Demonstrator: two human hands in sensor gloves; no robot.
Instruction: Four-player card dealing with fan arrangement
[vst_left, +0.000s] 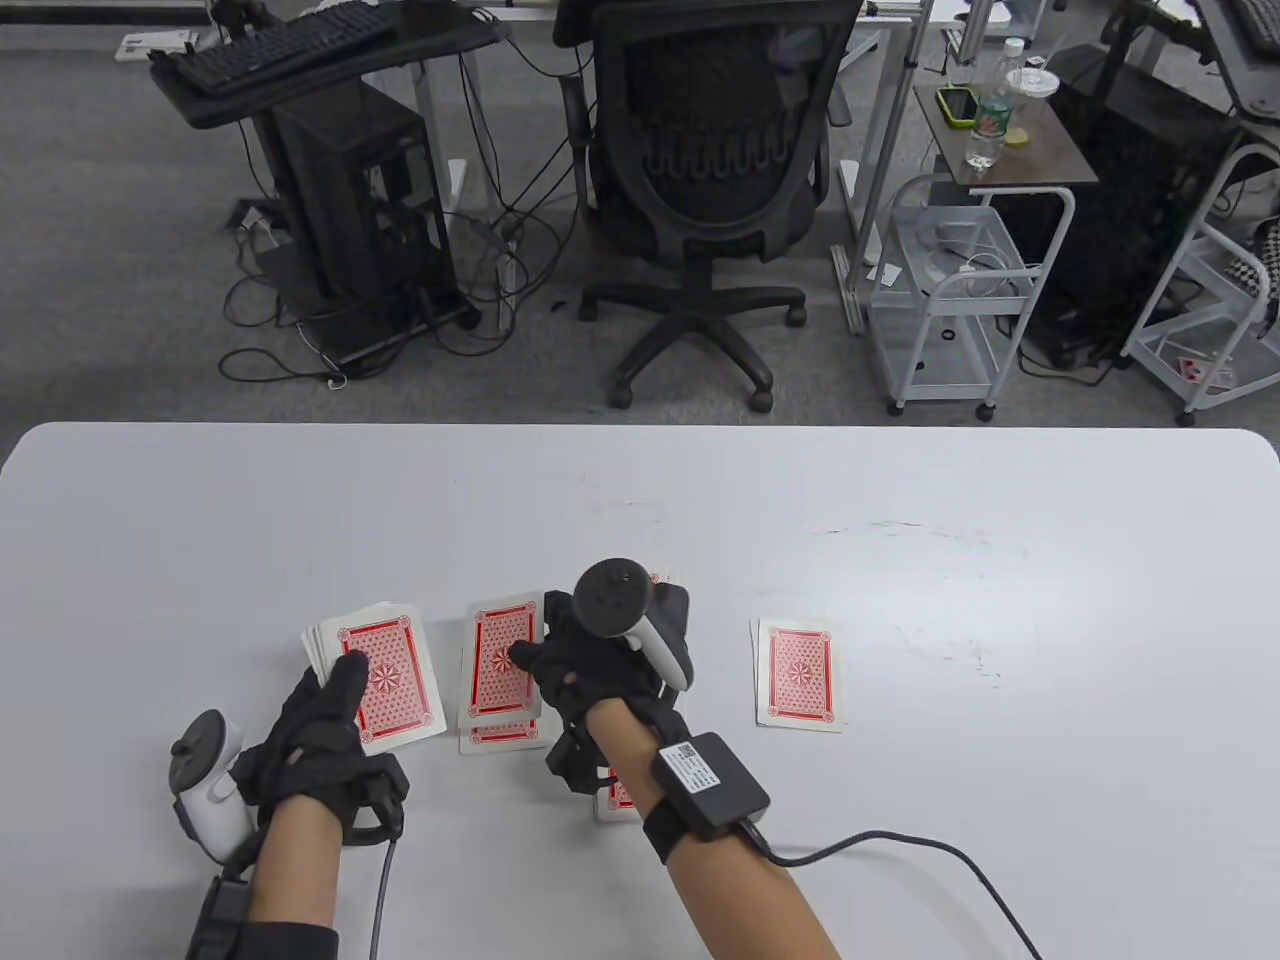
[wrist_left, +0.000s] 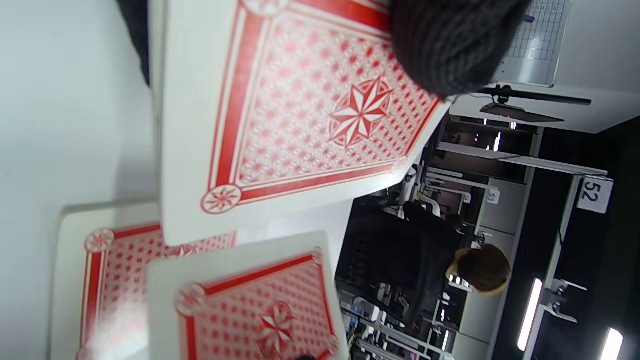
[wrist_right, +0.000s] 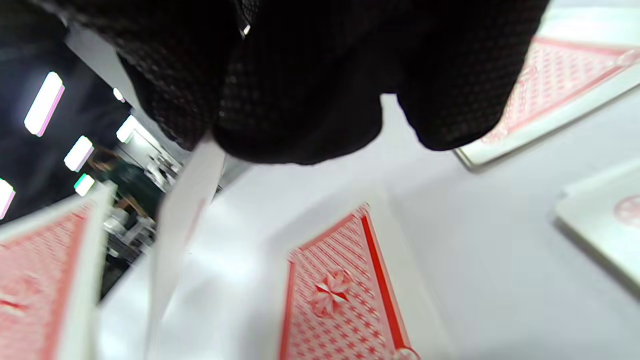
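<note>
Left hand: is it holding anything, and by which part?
The left hand holds the deck, face down, by its near end, thumb pressed on the top card's back; the far end sticks out free.

env: office/lab | grey carpet floor | mesh office chair (vst_left: 715, 190) | PC tower (vst_left: 365, 215) + keyboard (vst_left: 285, 42) on stand, loose cables | white wire cart (vst_left: 955, 290) | white desk (vst_left: 1000, 600) | ceiling strip lights (wrist_left: 530, 314)

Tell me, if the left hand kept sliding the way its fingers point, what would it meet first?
Nothing but bare table. The left hand already holds the deck, fingers aimed at the far edge; no pile seems to lie ahead.
</note>
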